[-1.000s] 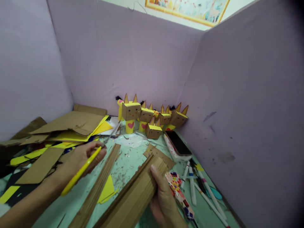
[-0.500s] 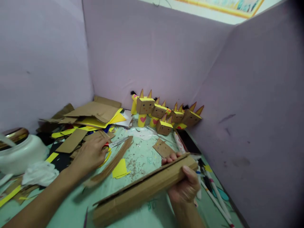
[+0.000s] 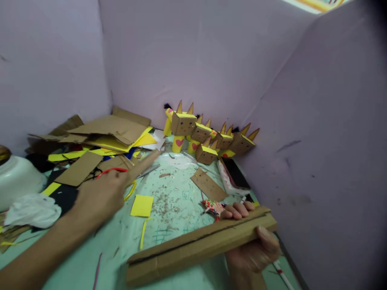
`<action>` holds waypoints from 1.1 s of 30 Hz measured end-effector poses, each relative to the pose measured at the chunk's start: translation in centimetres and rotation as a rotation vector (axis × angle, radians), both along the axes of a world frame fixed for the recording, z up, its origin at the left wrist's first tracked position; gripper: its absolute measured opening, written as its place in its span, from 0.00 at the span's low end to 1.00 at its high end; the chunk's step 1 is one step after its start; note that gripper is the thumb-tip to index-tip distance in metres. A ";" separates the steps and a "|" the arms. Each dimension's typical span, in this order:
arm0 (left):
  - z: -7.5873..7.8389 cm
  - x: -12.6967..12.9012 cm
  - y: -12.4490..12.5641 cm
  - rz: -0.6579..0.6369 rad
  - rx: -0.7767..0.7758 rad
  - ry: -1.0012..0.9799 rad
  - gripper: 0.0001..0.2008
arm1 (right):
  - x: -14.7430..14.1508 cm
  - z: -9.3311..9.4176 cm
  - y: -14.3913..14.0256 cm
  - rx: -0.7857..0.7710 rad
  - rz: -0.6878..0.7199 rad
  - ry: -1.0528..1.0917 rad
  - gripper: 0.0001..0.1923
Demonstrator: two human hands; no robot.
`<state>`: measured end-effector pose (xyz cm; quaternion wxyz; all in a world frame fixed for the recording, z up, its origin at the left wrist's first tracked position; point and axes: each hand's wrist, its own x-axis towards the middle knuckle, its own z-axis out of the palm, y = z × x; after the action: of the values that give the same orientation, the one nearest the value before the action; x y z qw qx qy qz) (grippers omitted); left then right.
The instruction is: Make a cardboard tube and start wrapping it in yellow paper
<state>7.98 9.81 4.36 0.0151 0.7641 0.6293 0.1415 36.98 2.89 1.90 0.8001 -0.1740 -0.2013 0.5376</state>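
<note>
My right hand (image 3: pixel 254 251) is wrapped round a long folded cardboard box (image 3: pixel 202 245), thumb on the near side and fingers over the back. The box is held tilted above the table, with a dark open seam along its length. My left hand (image 3: pixel 101 195) is closed on a narrow cardboard strip (image 3: pixel 143 164), which points away to the upper right. Beside and beyond that hand lie scissors with red handles (image 3: pixel 112 170); the strip partly covers them. Closest to it on the right are a yellow loop (image 3: pixel 130 191) and a yellow paper square (image 3: pixel 142 206).
Cardboard sheets (image 3: pixel 109 128) and yellow paper are piled at the back left. Several cardboard figures with yellow horns (image 3: pixel 183 124) stand along the wall. A phone (image 3: pixel 235 173) lies at right near a flat cardboard piece (image 3: pixel 208 184). A white pot (image 3: pixel 21 181) and crumpled tissue (image 3: pixel 33 210) are at left.
My left hand has taken hold of the strip that lay to its right and brought it up and left. The folded box in my right hand has shifted right and slightly down.
</note>
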 end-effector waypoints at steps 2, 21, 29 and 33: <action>0.1 -0.9 0.1 0.016 0.045 0.047 0.21 | 0.0 -0.4 0.0 -0.002 0.015 0.026 0.16; -3.6 4.5 -8.2 -0.600 -0.119 0.112 0.43 | 2.6 -1.1 -6.6 0.363 -0.580 -2.139 0.42; -4.6 5.5 -8.8 -0.581 0.059 0.161 0.29 | -1.2 -4.1 -4.8 0.482 -0.526 -2.379 0.19; -6.8 5.7 -9.7 -0.569 0.259 0.207 0.23 | -0.1 -5.0 -5.8 0.555 -0.484 -2.375 0.22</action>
<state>13.71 0.07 -2.42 -0.1074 0.9152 0.3653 0.1319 36.87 -2.89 -3.06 0.2112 -0.4102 -0.8699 -0.1743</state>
